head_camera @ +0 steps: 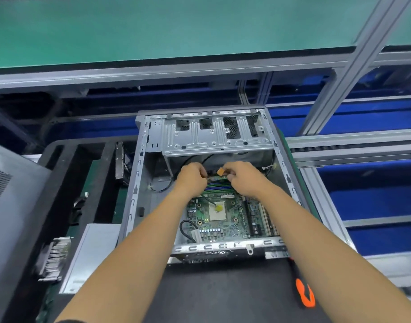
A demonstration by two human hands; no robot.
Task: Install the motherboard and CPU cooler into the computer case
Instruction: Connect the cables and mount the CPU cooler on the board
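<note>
Reaching into the computer case (139, 183), both hands meet at the motherboard (225, 217)'s twelve o'clock edge; left hand (192, 177) curled, apparently on cable, right hand (243, 177) pinching an orange connector (220, 171).

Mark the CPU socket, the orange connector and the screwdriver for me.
CPU socket (216, 210): head view, on its pale centre.
orange connector (220, 171): head view, on its body between the hands.
screwdriver (305, 293): head view, on the orange-black handle.

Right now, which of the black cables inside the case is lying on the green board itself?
The short looped black cable at the motherboard's near left corner, ending at a white plug. The other black cables run over the bare metal case floor or behind the hands.
</note>
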